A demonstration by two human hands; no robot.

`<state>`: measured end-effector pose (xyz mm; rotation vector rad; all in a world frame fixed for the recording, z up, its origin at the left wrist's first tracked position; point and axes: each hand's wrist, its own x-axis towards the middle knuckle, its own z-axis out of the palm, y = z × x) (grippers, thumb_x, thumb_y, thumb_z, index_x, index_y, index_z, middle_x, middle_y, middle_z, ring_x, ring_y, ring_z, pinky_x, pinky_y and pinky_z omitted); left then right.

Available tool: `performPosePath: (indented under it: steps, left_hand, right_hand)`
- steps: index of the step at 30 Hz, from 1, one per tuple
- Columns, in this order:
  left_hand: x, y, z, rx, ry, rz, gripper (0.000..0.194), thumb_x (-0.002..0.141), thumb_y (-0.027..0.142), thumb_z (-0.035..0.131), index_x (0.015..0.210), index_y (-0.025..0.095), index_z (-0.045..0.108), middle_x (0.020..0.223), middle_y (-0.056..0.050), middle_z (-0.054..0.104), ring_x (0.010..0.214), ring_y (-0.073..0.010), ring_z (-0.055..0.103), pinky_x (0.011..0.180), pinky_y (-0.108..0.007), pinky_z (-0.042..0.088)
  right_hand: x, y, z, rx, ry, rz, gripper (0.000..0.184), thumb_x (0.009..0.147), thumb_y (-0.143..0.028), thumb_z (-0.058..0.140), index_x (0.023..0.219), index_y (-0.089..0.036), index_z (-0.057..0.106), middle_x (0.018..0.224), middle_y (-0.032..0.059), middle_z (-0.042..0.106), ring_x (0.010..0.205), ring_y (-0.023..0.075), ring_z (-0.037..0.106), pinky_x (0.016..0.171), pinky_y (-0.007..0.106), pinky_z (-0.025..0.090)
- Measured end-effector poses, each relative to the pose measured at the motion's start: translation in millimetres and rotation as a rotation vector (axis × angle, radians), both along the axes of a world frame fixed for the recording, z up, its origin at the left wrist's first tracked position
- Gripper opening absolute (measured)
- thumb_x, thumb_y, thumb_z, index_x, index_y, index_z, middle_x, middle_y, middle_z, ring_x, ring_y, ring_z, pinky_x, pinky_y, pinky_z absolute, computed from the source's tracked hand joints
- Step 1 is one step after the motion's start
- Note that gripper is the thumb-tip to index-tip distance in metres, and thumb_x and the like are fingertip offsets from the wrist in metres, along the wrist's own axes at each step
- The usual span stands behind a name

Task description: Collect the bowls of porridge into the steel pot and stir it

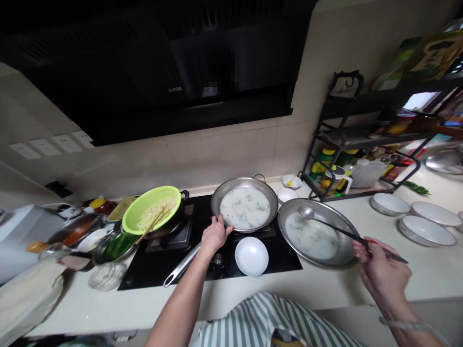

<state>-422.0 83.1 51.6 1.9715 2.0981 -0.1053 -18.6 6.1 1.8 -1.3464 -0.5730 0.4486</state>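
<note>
Bare left arm [186, 294] reaches forward, with the bare left hand [214, 233] turned knuckles-up and its red-nailed thumb [230, 230] poking out sideways. Palm side's hidden, so can't tell how tight that one's closed tbh. The bare right hand [385, 270] is well apart, way off to the right, curled into a grip, with the right wrist [392, 301] angling inward.

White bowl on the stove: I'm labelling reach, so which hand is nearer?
Left. The left hand is just left of the white bowl, slightly farther back; the right hand is well to its right, holding a ladle.
</note>
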Motion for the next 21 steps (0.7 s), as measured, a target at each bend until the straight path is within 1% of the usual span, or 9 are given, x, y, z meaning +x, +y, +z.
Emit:
performPosePath:
  steps: [2, 4, 5, 7, 9, 11, 14, 18, 21]
  left_hand:
    - [0.2, -0.1, 0.3, 0.002, 0.000, 0.000, 0.059, 0.091, 0.055, 0.037, 0.139, 0.022, 0.034, 0.135, -0.018, 0.045, 0.104, -0.0294, 0.063, 0.080, -0.037, 0.048]
    - [0.2, -0.3, 0.4, 0.004, -0.001, -0.004, 0.058, 0.091, 0.055, 0.038, 0.139, 0.022, 0.034, 0.134, -0.018, 0.046, 0.104, -0.0292, 0.063, 0.080, -0.037, 0.049]
    - [0.2, -0.4, 0.2, 0.007, -0.001, -0.007, 0.058, 0.091, 0.055, 0.038, 0.139, 0.021, 0.034, 0.134, -0.018, 0.046, 0.104, -0.0292, 0.064, 0.080, -0.037, 0.049]
    - [0.1, -0.8, -0.4, 0.015, 0.001, -0.013, 0.058, 0.091, 0.054, 0.038, 0.138, 0.021, 0.035, 0.133, -0.018, 0.047, 0.103, -0.0295, 0.064, 0.079, -0.038, 0.049]
    - [0.0, -1.2, -0.8, 0.024, -0.001, -0.017, 0.058, 0.091, 0.054, 0.039, 0.138, 0.021, 0.035, 0.132, -0.018, 0.047, 0.102, -0.0297, 0.064, 0.079, -0.038, 0.049]
    - [0.3, -1.5, -0.3, 0.028, -0.007, -0.017, 0.058, 0.091, 0.054, 0.040, 0.138, 0.021, 0.036, 0.132, -0.018, 0.048, 0.103, -0.0295, 0.064, 0.079, -0.037, 0.049]
    - [1.1, -2.1, 2.3, 0.022, -0.008, -0.016, 0.058, 0.091, 0.053, 0.039, 0.138, 0.019, 0.036, 0.131, -0.018, 0.048, 0.104, -0.0299, 0.063, 0.079, -0.037, 0.049]
    - [1.8, -2.8, 5.4, 0.007, -0.009, -0.013, 0.057, 0.092, 0.053, 0.038, 0.138, 0.020, 0.035, 0.131, -0.018, 0.048, 0.105, -0.0299, 0.063, 0.079, -0.038, 0.049]
    - [1.4, -2.7, 4.4, 0.023, -0.026, -0.015, 0.058, 0.091, 0.053, 0.039, 0.138, 0.019, 0.036, 0.128, -0.017, 0.049, 0.104, -0.0305, 0.064, 0.079, -0.038, 0.049]
  right_hand:
    - [-13.6, 7.4, 17.7, 0.003, 0.175, 0.039, 0.020, 0.063, -0.035, 0.073, 0.076, -0.023, 0.063, 0.062, 0.0130, 0.065, 0.045, 0.0212, 0.057, 0.037, 0.035, 0.040]
    - [-34.1, 14.6, 34.7, 0.070, 0.231, 0.096, 0.027, 0.059, -0.035, 0.077, 0.077, -0.020, 0.063, 0.057, 0.0099, 0.064, 0.046, 0.0193, 0.058, 0.036, 0.030, 0.040]
    - [-45.8, 18.3, 41.6, 0.098, 0.237, 0.129, 0.031, 0.058, -0.036, 0.078, 0.079, -0.019, 0.063, 0.056, 0.0076, 0.063, 0.046, 0.0179, 0.057, 0.036, 0.028, 0.041]
    - [-69.7, 25.7, 50.5, 0.089, 0.203, 0.231, 0.035, 0.060, -0.039, 0.078, 0.084, -0.019, 0.063, 0.055, 0.0043, 0.063, 0.048, 0.0175, 0.059, 0.039, 0.026, 0.043]
    - [-91.3, 33.2, 52.3, 0.064, 0.094, 0.334, 0.033, 0.066, -0.043, 0.075, 0.085, -0.019, 0.063, 0.051, 0.0011, 0.061, 0.048, 0.0177, 0.059, 0.043, 0.028, 0.047]
    - [-108.8, 41.5, 48.1, 0.062, -0.026, 0.430, 0.032, 0.073, -0.047, 0.070, 0.087, -0.020, 0.063, 0.050, -0.0004, 0.059, 0.046, 0.0172, 0.058, 0.046, 0.030, 0.050]
    - [-126.9, 56.3, 34.2, 0.068, -0.162, 0.535, 0.033, 0.080, -0.049, 0.063, 0.092, -0.019, 0.062, 0.057, 0.0006, 0.062, 0.044, 0.0154, 0.057, 0.045, 0.029, 0.049]
    - [-139.7, 76.3, 12.1, 0.073, -0.312, 0.597, 0.036, 0.085, -0.050, 0.056, 0.100, -0.017, 0.062, 0.068, 0.0030, 0.065, 0.050, 0.0144, 0.059, 0.047, 0.027, 0.050]
    - [-143.7, 85.0, 0.6, 0.045, -0.366, 0.641, 0.039, 0.086, -0.052, 0.052, 0.100, -0.017, 0.063, 0.063, 0.0022, 0.064, 0.050, 0.0150, 0.060, 0.050, 0.028, 0.051]
